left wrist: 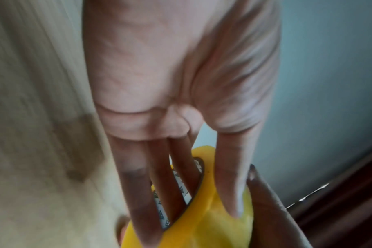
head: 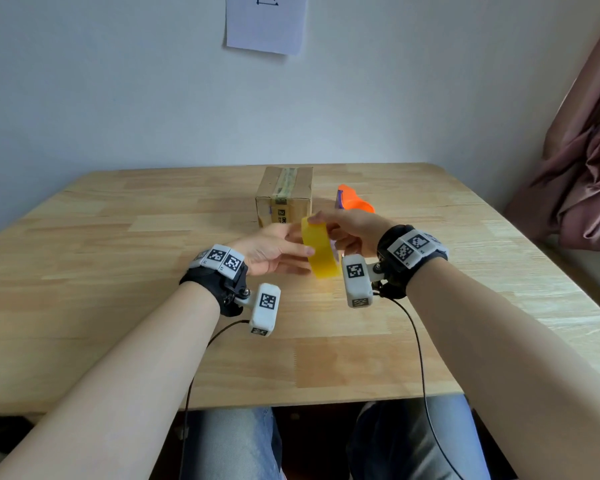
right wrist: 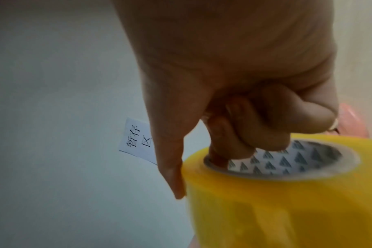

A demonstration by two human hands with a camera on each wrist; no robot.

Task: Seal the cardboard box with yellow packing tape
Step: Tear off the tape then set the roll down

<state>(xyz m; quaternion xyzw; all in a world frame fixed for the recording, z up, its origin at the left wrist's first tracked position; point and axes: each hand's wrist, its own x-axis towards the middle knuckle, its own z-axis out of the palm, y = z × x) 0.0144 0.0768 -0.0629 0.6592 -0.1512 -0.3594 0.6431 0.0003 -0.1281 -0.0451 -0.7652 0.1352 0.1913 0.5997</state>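
I hold the roll of yellow tape point(head: 320, 250) up over the wooden table point(head: 118, 271), between my two hands, on the near side of the box. The roll stands on its edge.

My left hand point(head: 271, 249) grips the roll from the left. In the left wrist view my left fingers point(left wrist: 181, 181) go into the hole in the middle of the roll, and my thumb lies on the yellow outside. The ring inside the roll point(left wrist: 178, 188) is white with little dark triangles on it.

My right hand point(head: 350, 230) holds the roll from the right. In the right wrist view some of my right fingers point(right wrist: 229, 139) are curled down into the hole, and my thumb point(right wrist: 172, 167) lies straight along the yellow outside of the roll point(right wrist: 287, 201).

The cardboard box point(head: 284, 195) sits on the table, farther away than my hands and near the wall. Its top flaps are down and flat. A strip of pale old tape point(head: 284, 183) runs along the top and over the front. I cannot see what is in the box, because it is closed.

An orange thing with a purple part point(head: 352, 199) lies on the table just right of the box. I cannot tell what it is.

A white sheet of paper point(head: 266, 22) hangs on the far wall above the box. A pink curtain point(head: 586, 150) hangs at the far right.
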